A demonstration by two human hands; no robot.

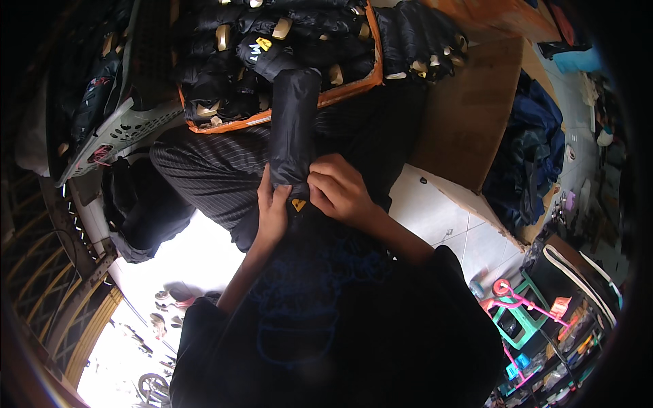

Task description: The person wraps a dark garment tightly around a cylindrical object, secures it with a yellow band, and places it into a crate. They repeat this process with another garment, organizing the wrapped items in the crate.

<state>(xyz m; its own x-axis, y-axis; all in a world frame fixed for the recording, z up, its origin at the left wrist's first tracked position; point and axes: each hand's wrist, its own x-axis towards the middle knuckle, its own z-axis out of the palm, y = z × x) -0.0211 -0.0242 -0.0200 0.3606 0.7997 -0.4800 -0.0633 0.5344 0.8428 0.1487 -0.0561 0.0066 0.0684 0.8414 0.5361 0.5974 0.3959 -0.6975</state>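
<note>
Both hands near mid-view, just beside each other, apart by a narrow gap; left hand upright, fingers pointing away from the torso, thumb laid forward opposite them in a pinch grip; right hand palm inward, back of hand showing, fingers curled, thumb and index drawn together; left forearm bare, slanting up and inward from lower left; right forearm bare, angled inward from the right, lying flatter than the left; wrists roughly straight; elbows bent.

Black fabric roll, slightly creased, pointing away
</note>
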